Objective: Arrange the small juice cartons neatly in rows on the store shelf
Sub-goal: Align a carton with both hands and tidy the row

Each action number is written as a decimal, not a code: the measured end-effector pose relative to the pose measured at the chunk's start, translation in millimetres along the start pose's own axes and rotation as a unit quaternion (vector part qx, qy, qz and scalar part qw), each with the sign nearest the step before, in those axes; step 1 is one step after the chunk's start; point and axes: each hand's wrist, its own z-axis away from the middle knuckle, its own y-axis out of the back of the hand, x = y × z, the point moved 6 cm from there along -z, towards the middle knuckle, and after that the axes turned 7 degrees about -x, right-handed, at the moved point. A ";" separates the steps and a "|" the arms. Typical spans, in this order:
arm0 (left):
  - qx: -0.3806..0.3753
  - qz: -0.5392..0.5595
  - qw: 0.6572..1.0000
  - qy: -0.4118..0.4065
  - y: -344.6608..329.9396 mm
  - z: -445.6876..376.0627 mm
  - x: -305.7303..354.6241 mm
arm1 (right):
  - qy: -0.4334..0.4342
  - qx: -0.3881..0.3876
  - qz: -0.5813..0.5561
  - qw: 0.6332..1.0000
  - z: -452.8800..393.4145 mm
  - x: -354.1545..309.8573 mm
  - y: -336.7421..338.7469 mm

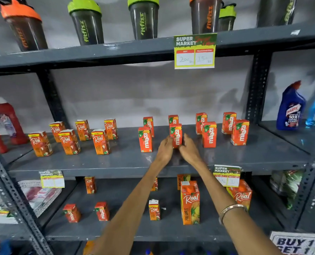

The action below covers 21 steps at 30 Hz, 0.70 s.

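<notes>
Both forearms reach up from the bottom edge, a metal bangle [232, 208] on the right wrist. They pass in front of the lower shelf [134, 234], where a few small cartons stand scattered beside a tall pineapple juice carton [190, 203].

On the middle shelf [116, 162] the left hand [165, 149] and the right hand [189, 149] meet around one small orange mango juice carton [176, 135]. The left fingers press its left side, the right fingers its right side — the carton is held upright between them, its base at the shelf surface, in the front row.

Just left of it stands another front-row carton [145, 139]; to the right are two more [209, 134], [239, 132]. Behind each of these a second mango carton stands nearer the back wall, making a rear row [201, 122] of four.

Further left on the same shelf, six apple-coloured juice cartons [68, 141] stand in two loose rows, well apart from the mango group.

At the far right a blue cleaner bottle [291, 107] stands in the next bay. Above, shaker bottles [87, 23] line the top shelf, and a price tag [195, 51] hangs from its edge.
</notes>
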 end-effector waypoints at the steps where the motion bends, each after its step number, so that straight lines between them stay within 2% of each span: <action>1: -0.005 -0.008 1.000 0.008 0.9 -1.4 -3.1 | 0.012 -0.008 0.008 1.000 -0.3 -0.4 -1.6; 5: -0.014 -0.014 1.000 0.006 2.2 0.4 -0.5 | 0.030 -0.016 0.028 0.999 -1.0 -0.5 -4.3; 21: 0.029 -0.038 0.999 0.001 3.5 5.8 -1.8 | 0.017 -0.022 0.024 0.999 4.4 -3.3 -2.6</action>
